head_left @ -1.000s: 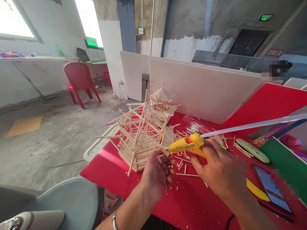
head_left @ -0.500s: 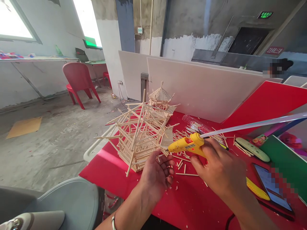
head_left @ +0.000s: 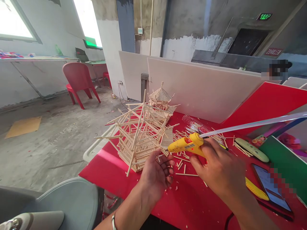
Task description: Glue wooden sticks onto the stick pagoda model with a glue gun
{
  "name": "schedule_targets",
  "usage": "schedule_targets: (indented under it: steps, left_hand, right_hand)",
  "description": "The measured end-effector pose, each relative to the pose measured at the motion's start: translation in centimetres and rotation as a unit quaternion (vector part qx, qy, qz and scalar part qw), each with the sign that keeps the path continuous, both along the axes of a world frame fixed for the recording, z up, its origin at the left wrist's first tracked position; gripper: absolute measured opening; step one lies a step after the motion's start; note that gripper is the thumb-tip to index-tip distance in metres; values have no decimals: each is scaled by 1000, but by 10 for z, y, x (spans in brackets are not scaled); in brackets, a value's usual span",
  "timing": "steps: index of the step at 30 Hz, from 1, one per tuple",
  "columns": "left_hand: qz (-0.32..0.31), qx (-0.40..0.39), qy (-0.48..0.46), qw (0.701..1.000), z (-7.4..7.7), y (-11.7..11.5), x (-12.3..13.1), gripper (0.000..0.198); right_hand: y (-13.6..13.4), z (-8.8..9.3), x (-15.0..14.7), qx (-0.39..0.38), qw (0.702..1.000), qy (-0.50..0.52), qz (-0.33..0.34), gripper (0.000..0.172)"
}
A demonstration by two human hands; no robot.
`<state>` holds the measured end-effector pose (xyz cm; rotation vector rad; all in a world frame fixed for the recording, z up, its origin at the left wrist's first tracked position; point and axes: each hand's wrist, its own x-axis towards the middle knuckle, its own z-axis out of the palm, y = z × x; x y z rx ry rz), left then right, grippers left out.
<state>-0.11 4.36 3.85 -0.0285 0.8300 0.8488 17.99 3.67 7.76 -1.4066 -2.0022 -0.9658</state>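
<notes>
A pagoda-like model of thin wooden sticks (head_left: 139,135) stands on the red table (head_left: 115,172). My left hand (head_left: 157,174) is at the model's near right corner, palm up, fingertips pinching a short stick against the frame. My right hand (head_left: 219,169) grips a yellow hot glue gun (head_left: 185,145) with a long clear glue stick (head_left: 254,124) out of its back. The gun's nozzle touches the model where my left fingers are. A smaller finished stick pagoda (head_left: 161,99) stands behind.
Loose sticks (head_left: 184,159) litter the table, with a clear bag of sticks (head_left: 196,126). A phone (head_left: 272,190), a yellow cutter (head_left: 256,190) and a green case (head_left: 251,150) lie at right. White boards (head_left: 201,89) wall the back. A red chair (head_left: 80,80) stands on the floor at left.
</notes>
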Motion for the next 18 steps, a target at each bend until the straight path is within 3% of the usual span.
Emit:
schedule_targets:
  steps: [18]
  left_hand:
    - [-6, 9, -4, 1000, -1, 1, -1, 39]
  right_hand:
    - [5, 3, -8, -7, 1000, -10, 17, 17]
